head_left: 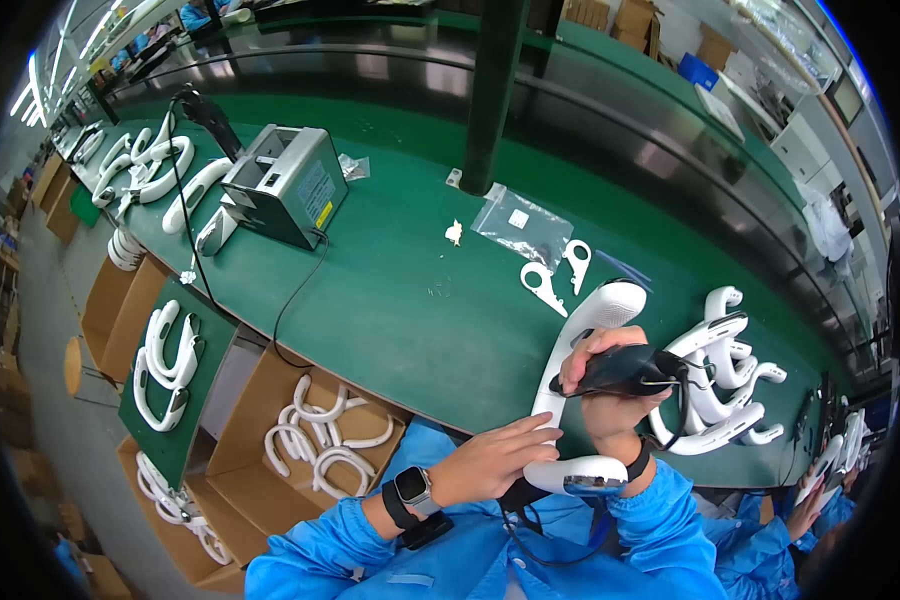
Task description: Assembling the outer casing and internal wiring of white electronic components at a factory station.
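Note:
In front of me a white U-shaped neck fan (562, 358) stands at the table's near edge, its rounded grille end pointing away and its other end, with a shiny cap, close to my body. My left hand (495, 458) steadies its curved arm, fingertips resting along the inner edge. Above the fan, my right hand (610, 410) is wrapped round a black handheld tool (622, 370) with a cord. The tool's exact kind is unclear, and its tip is not distinguishable. Two white plastic pieces with rings (540, 288) lie just beyond the fan.
Several neck fans are heaped at right (715, 400). A grey box-shaped machine (288, 185) with a cable stands at left, near more fans (150, 165). A clear bag (525, 228) lies by a green post (493, 110). Cartons (245, 475) with white parts sit below left. A co-worker's hand (805, 515) shows at right.

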The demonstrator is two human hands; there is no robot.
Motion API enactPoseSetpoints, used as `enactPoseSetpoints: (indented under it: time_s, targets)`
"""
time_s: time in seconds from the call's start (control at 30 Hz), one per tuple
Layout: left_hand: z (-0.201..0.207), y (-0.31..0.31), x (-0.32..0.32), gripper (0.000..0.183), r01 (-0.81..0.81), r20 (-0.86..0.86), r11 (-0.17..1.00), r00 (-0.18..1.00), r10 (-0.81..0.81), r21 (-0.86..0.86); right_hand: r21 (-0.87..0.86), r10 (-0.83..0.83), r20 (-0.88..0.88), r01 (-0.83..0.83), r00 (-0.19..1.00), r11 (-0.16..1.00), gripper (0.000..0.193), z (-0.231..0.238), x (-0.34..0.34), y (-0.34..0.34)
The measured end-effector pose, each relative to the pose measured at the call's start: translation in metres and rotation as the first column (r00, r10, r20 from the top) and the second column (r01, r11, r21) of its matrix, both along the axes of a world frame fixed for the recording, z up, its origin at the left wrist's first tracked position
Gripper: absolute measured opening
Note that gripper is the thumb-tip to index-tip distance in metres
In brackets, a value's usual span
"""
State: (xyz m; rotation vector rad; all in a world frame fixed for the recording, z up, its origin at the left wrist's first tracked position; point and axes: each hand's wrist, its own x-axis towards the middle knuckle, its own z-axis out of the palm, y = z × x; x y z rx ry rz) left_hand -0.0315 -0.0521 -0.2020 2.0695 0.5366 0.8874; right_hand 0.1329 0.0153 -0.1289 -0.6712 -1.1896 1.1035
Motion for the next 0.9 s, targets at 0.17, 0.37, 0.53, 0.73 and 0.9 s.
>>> enactPoseSetpoints:
  time_s: [0.17,0.37,0.53,0.73,0.9]
  targets:
    - [-0.019,-0.011,0.007,0.055,-0.115,0.085,0.992,0.99,0.11,0.056,0.024,-0.054,0.066,0.053,0.996,0.998,0.084,0.012,-0.002,-0.007]
    - [-0.022,-0.054,-0.015,0.035,-0.293,0.264,0.948,0.931,0.253,0.122,0.263,-0.061,-0.182,0.108,0.981,0.959,0.072,0.086,0.024,-0.042]
    - [-0.027,-0.099,-0.137,0.03,-0.583,0.077,0.772,0.807,0.585,0.252,0.212,0.196,-0.066,-0.178,0.978,0.961,0.052,0.074,0.068,-0.052]
    - [-0.083,-0.182,-0.244,0.028,-0.968,-0.339,0.243,0.207,0.918,0.067,-0.113,0.008,0.218,0.017,0.976,0.993,0.067,-0.004,0.009,-0.035]
    - [-0.195,-0.218,-0.276,0.037,-0.952,-0.782,0.278,0.271,0.561,-0.131,-0.407,-0.042,0.124,0.089,0.991,0.909,0.055,-0.061,-0.062,-0.032]
